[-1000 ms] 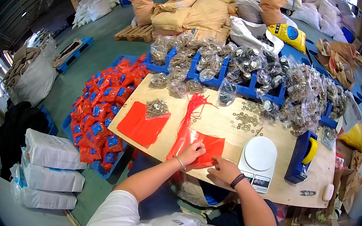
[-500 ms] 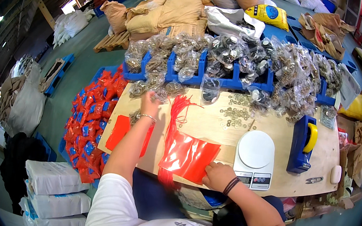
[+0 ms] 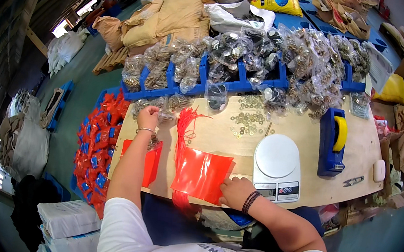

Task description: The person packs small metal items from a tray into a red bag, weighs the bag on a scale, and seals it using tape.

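My right hand (image 3: 236, 193) grips the right edge of a flat, glossy red plastic bag (image 3: 200, 174) at the front of the table. Beneath that bag runs a bundle of red plastic strips (image 3: 185, 130), its ends showing above and below. My left hand (image 3: 148, 118) is at the table's far left, fingertips pinched beside clear bags of small metal parts (image 3: 178, 103). What its fingers hold, if anything, is hidden. Just under my left wrist, a clear bag of metal parts (image 3: 153, 142) lies on more red bags (image 3: 152, 165), partly covered by my forearm.
Blue bins (image 3: 166, 90) heaped with clear bags line the back of the table. Loose washers (image 3: 248, 123) lie mid-table. Rightward stand a white scale (image 3: 276, 159), a blue tape dispenser (image 3: 330, 143) and small snips (image 3: 353, 181). Filled red bags (image 3: 97, 148) crowd a blue crate at left.
My left hand has shifted left along the clear bags, its fingers now drawn together. My right hand stays on the red bag's edge. The whole view has tilted slightly.
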The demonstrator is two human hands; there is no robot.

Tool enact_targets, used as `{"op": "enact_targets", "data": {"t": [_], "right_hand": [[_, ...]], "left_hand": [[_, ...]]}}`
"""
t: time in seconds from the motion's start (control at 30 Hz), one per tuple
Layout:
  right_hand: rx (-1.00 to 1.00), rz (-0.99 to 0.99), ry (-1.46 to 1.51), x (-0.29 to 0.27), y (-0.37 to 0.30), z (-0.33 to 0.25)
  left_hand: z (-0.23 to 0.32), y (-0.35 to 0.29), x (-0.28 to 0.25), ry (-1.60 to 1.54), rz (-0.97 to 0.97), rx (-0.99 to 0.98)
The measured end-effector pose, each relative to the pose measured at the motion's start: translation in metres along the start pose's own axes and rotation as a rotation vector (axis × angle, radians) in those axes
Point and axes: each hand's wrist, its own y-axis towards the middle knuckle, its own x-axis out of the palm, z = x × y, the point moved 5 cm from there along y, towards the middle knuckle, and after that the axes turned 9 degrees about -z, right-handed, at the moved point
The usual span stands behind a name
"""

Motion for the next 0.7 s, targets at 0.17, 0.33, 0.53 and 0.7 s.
{"op": "enact_targets", "data": {"t": [0.17, 0.33, 0.53, 0.7], "right_hand": [[0.011, -0.016, 0.005, 0.001, 0.000, -0.004], [0.023, -0.039, 0.027, 0.001, 0.000, -0.001], [0.016, -0.001, 0.007, -0.001, -0.001, 0.005], [0.026, -0.051, 0.000, -0.001, 0.001, 0.005]], "left_hand": [[0.083, -0.025, 0.012, -0.067, -0.223, 0.195], [0.175, -0.066, 0.065, -0.387, -0.465, 0.292], [0.256, -0.127, 0.134, -0.374, -0.587, 0.696], [0.242, -0.154, 0.176, -0.175, -0.669, 0.747]]}}
